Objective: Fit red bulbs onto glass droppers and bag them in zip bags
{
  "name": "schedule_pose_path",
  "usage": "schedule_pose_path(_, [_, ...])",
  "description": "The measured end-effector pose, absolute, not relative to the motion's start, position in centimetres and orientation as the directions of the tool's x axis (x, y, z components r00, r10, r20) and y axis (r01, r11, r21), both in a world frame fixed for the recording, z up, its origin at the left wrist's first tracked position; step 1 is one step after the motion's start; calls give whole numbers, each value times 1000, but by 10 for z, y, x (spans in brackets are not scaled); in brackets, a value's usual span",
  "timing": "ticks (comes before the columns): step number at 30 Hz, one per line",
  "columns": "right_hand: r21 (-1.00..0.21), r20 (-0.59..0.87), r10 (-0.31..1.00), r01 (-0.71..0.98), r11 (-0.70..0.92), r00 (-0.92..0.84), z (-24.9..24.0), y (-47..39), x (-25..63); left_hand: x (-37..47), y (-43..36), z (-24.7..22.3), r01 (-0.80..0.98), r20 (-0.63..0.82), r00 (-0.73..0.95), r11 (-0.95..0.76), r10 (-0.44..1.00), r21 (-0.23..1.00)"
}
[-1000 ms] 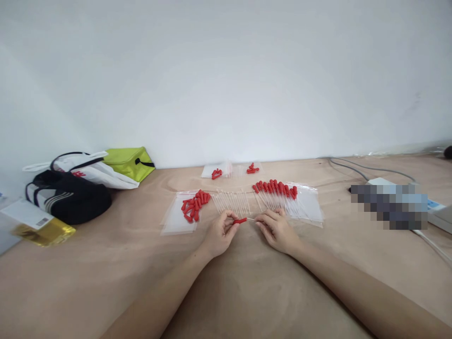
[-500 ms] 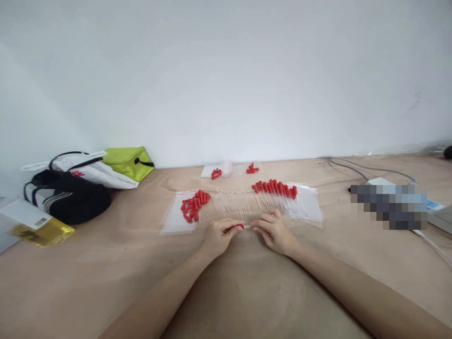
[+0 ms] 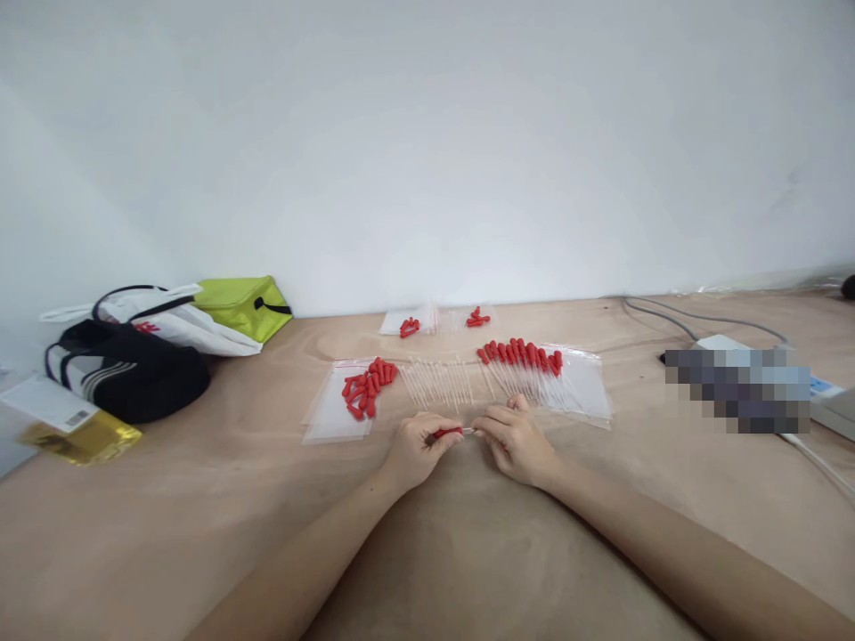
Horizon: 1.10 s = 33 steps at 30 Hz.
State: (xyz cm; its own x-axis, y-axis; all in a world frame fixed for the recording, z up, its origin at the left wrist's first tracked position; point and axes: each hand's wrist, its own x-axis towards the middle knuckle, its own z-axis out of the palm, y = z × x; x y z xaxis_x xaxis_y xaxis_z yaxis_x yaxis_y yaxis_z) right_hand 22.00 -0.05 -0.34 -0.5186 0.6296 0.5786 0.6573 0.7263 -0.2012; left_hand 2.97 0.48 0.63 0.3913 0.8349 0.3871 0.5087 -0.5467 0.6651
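Note:
My left hand [image 3: 415, 447] pinches a red rubber dropper bulb [image 3: 449, 433] between thumb and fingers. From the right, my right hand [image 3: 517, 443] grips a thin clear dropper tube [image 3: 468, 431], most of it hidden by the fingers. The tube's visible end meets the bulb's mouth; how deep it sits I cannot tell. Just beyond my hands lies a row of loose clear tubes [image 3: 437, 381]. Left of that row, loose red bulbs [image 3: 364, 387] are heaped on a plastic bag. To the right, several droppers with red bulbs fitted [image 3: 521, 353] lie side by side.
Clear zip bags [image 3: 337, 418] lie at left, and more bags [image 3: 591, 392] at right. Small groups of red bulbs [image 3: 410, 328] sit near the wall. A black bag [image 3: 143, 374], a lime-green bag [image 3: 233, 303] and a yellow packet [image 3: 90, 438] stand far left. Grey cables [image 3: 658, 312] run at right.
More of the red bulb shows between my left fingers now, and the hands are slightly closer together. The things lying on the table have not moved.

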Motion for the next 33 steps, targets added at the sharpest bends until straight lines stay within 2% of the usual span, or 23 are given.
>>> schedule_pose_path(10, [-265, 537, 634, 602, 753, -557, -3, 1, 211, 32, 6, 1, 424, 403, 449, -587, 798, 690])
schedule_pose_path(13, [-233, 515, 631, 614, 754, -580, -2, 3, 213, 30, 8, 4, 454, 340, 418, -518, 842, 724])
schedule_pose_path(16, [-138, 500, 617, 647, 750, -608, 0, 7, 219, 27, 10, 8, 471, 291, 350, -436, 890, 767])
schedule_pose_path(20, [-39, 519, 623, 712, 701, -585, 2, 8, 223, 23, 15, 9, 392, 194, 327, -319, 925, 863])
schedule_pose_path(23, [-63, 539, 624, 711, 700, -566, 2, 4, 219, 20, 18, 5, 301, 88, 362, -205, 928, 931])
schedule_pose_path(26, [-116, 545, 645, 714, 691, -536, 1, 1, 216, 18, 19, 0, 285, 105, 324, -203, 940, 937])
schedule_pose_path(29, [-187, 559, 735, 805, 563, -384, 0, 10, 223, 15, 22, -2, 386, 258, 174, -306, 951, 870])
schedule_pose_path(33, [-334, 554, 831, 929, 158, 58, -2, 38, 243, 8, 28, -1, 627, 405, 42, -340, 913, 701])
